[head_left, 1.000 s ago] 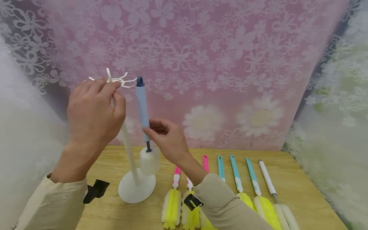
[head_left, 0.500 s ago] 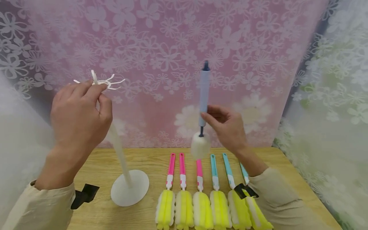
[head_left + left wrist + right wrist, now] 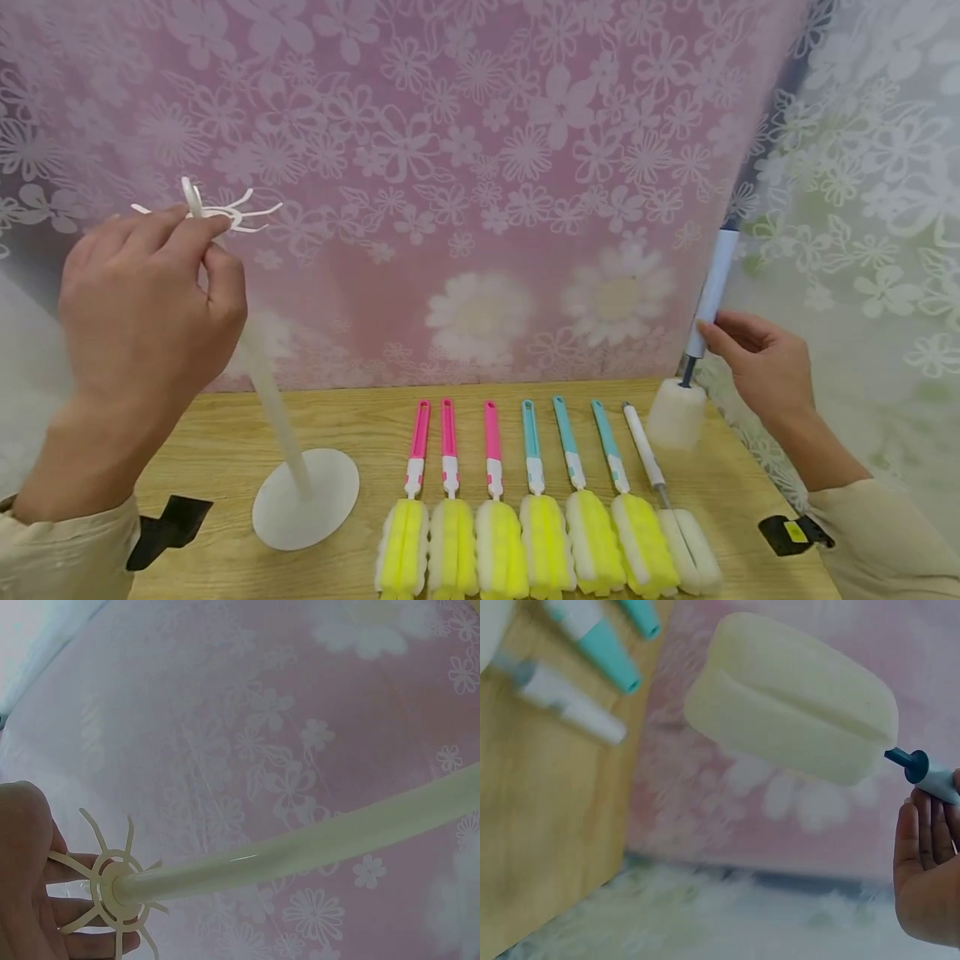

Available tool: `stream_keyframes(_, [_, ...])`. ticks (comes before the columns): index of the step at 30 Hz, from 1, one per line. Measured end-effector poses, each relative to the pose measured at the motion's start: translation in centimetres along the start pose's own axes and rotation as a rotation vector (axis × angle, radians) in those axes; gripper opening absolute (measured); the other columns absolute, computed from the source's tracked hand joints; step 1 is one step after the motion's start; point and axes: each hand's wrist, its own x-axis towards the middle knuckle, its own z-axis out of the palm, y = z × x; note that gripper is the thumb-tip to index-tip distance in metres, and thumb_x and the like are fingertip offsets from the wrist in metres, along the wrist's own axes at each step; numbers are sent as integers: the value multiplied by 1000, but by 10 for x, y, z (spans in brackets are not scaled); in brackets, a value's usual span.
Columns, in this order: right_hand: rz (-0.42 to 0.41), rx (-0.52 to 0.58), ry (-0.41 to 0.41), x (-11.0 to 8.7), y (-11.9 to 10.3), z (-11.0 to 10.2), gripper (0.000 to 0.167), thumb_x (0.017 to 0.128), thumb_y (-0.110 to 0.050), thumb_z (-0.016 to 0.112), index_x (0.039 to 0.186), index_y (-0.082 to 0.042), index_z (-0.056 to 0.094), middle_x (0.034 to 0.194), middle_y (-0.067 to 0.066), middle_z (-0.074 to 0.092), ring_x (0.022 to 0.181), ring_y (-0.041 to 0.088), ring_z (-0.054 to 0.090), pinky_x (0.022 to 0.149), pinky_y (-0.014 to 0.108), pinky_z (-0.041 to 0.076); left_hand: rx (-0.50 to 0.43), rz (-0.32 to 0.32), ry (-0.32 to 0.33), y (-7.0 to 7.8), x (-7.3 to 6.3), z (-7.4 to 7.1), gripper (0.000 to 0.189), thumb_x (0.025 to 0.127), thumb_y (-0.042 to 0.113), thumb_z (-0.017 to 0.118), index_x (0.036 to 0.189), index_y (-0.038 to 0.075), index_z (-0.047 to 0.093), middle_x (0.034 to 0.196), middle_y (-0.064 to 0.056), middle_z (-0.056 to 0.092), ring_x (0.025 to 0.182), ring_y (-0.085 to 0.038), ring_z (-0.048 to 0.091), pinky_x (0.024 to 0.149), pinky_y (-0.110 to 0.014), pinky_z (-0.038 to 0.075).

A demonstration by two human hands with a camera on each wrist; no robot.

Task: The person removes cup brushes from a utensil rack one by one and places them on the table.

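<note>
At the left of the head view, my left hand [image 3: 153, 304] holds the hooked top [image 3: 225, 218] of a white rack stand [image 3: 273, 408]. Its round base is on the table. In the left wrist view, the fingers lie behind the ring of curved hooks [image 3: 112, 896]. At the far right, my right hand [image 3: 772, 375] pinches the light-blue handle [image 3: 712, 292] of a sponge bottle brush, whose white sponge head [image 3: 677, 415] hangs down above the table. The right wrist view shows that sponge head [image 3: 795, 697] large, with fingers [image 3: 922, 832] against the handle.
In a row on the wooden table [image 3: 202, 467] lie several yellow-and-white sponge brushes, with pink handles [image 3: 491, 433] and teal handles [image 3: 567, 433]. A white-and-grey brush [image 3: 645, 450] ends the row on the right. A pink floral curtain [image 3: 360, 292] hangs behind.
My right hand has carried the light-blue brush away from the rack stand to the far right, past the row, and lowered it. My left hand keeps its hold on the stand's top.
</note>
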Motion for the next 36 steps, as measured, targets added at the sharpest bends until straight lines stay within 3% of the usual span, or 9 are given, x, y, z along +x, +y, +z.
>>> stream_keyframes(3, [62,-119,-52,-2,26,-17,53,91,-38,62,125,2,59,84,-26,63,76,-7,61,66,11,44,6,7,4,0,0,-1,45,91,22,34,112,2,69,112,-21,65,103,-44,56,96,-52,39])
stream_keyframes(5, [103,-181,-112,-4,42,-24,59,91,-43,60,126,5,57,85,-23,64,75,-7,61,69,19,48,9,11,6,0,1,-1,45,91,22,34,111,2,69,112,-21,65,103,-44,56,95,-52,40])
stream_keyframes(10, [221,-238,-285,-11,85,-31,67,92,-45,58,127,11,53,94,3,70,75,1,65,74,42,52,12,6,3,1,2,0,45,91,22,35,112,2,69,112,-21,65,103,-43,56,95,-53,40])
stream_keyframes(14, [298,-269,-400,-17,116,-29,69,92,-46,58,126,14,53,98,14,70,78,11,68,76,43,54,22,-4,-7,1,2,0,45,91,22,35,112,2,69,113,-20,65,105,-43,56,95,-53,40])
stream_keyframes(18, [348,-257,-472,-21,139,-23,65,93,-44,58,122,15,56,91,12,70,80,17,68,76,44,54,26,1,-4,1,2,0,45,90,21,35,112,2,70,112,-20,66,103,-43,56,93,-53,41])
stream_keyframes(26, [374,-224,-598,-25,161,-11,54,93,-37,60,115,12,62,93,9,69,82,21,68,73,38,56,38,21,-10,2,2,0,44,90,21,36,111,1,69,112,-20,66,102,-43,56,92,-53,41])
stream_keyframes(30, [357,-254,-637,-28,165,-2,52,93,-36,61,111,12,64,87,8,70,79,20,68,72,38,56,31,26,-9,2,2,0,44,91,21,35,110,1,69,111,-20,66,102,-43,56,92,-53,40])
stream_keyframes(36, [355,-276,-668,-30,162,6,53,93,-37,60,112,12,64,97,13,69,83,23,67,72,39,56,2,30,5,3,1,1,44,91,21,35,110,3,70,110,-18,67,104,-41,56,95,-51,39])
